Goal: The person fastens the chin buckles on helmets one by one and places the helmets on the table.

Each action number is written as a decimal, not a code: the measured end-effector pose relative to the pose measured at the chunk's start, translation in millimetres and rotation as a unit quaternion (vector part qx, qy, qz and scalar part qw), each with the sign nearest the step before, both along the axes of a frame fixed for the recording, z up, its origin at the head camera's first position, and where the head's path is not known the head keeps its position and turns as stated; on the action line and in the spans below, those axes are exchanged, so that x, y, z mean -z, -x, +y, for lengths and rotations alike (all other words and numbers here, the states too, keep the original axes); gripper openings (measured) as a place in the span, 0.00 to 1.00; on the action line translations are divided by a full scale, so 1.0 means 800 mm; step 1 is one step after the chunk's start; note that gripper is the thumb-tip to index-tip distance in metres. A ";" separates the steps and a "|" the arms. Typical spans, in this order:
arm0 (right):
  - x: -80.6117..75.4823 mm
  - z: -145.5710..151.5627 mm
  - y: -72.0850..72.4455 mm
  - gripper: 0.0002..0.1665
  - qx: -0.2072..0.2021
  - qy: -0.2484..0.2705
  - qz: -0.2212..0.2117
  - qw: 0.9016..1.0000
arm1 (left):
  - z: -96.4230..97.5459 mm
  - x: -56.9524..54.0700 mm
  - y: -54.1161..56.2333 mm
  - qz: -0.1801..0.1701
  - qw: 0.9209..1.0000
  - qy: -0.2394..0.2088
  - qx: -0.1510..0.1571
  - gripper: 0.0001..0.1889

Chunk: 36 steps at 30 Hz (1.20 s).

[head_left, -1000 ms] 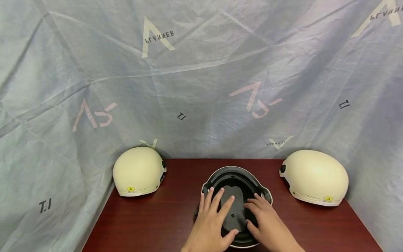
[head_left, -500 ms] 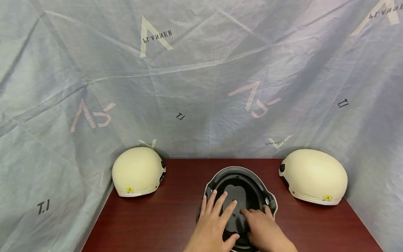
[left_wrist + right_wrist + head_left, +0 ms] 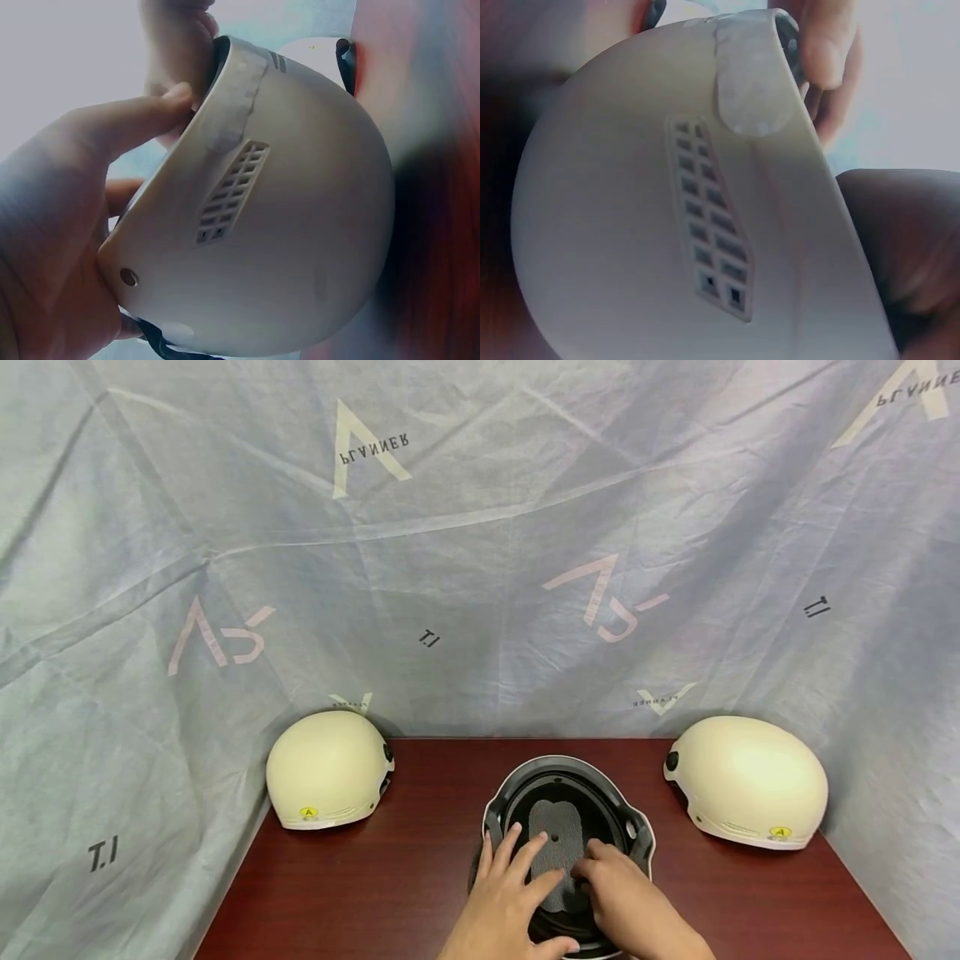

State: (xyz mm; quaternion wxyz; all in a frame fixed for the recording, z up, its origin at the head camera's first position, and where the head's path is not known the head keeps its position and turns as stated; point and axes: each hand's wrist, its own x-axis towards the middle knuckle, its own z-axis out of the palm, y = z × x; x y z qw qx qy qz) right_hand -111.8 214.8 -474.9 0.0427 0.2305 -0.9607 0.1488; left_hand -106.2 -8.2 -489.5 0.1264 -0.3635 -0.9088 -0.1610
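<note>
An upturned helmet (image 3: 611,827) lies at the table's front, its black inside facing up. Both wrist views show its pale outer shell (image 3: 307,202) with a slotted vent (image 3: 705,217) and a strip of clear film at the brim. A grey textured pad (image 3: 555,817) lies in the bottom of the helmet. My left hand (image 3: 501,893) spreads its fingers over the opening's left side, with the thumb at the rim. My right hand (image 3: 622,893) is inside the right half, its fingers curled against the pad's right edge. Its fingertips are mostly hidden.
Two more cream helmets stand shell-up at the back: one helmet (image 3: 330,768) on the left, another helmet (image 3: 750,781) on the right. A grey printed cloth (image 3: 480,610) hangs behind the dark red table (image 3: 337,893) and along its sides.
My right hand has curled its fingers and moved in onto the pad. My left hand stays spread over the helmet. The helmet shifted slightly right, then partly back left.
</note>
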 end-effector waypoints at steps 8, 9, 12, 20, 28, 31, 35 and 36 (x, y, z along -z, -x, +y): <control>-0.002 0.006 0.002 0.10 -0.012 0.060 0.006 0.998 | -0.005 -0.001 0.004 0.021 0.998 0.015 0.050 0.20; -0.003 0.006 0.002 0.10 -0.012 0.070 0.008 0.997 | -0.006 0.000 0.004 0.026 0.998 0.015 0.052 0.19; -0.006 0.007 0.002 0.10 0.001 0.098 -0.004 0.995 | -0.007 0.000 0.005 0.040 0.997 0.009 0.060 0.19; -0.011 0.009 0.004 0.15 -0.015 0.171 -0.025 0.985 | -0.011 -0.001 0.007 0.042 0.996 0.001 0.079 0.17; -0.007 0.017 0.010 0.22 -0.060 0.247 0.024 0.967 | -0.020 -0.002 0.007 0.040 0.995 0.008 0.096 0.16; -0.006 0.021 0.012 0.25 -0.063 0.287 0.002 0.956 | -0.023 -0.002 0.007 0.038 0.994 0.013 0.104 0.16; -0.007 0.026 0.018 0.21 -0.068 0.331 -0.047 0.940 | -0.024 -0.002 0.004 0.024 0.994 0.002 0.103 0.14; -0.007 0.027 0.019 0.21 -0.068 0.334 -0.055 0.939 | -0.023 -0.002 0.004 0.015 0.995 -0.005 0.099 0.14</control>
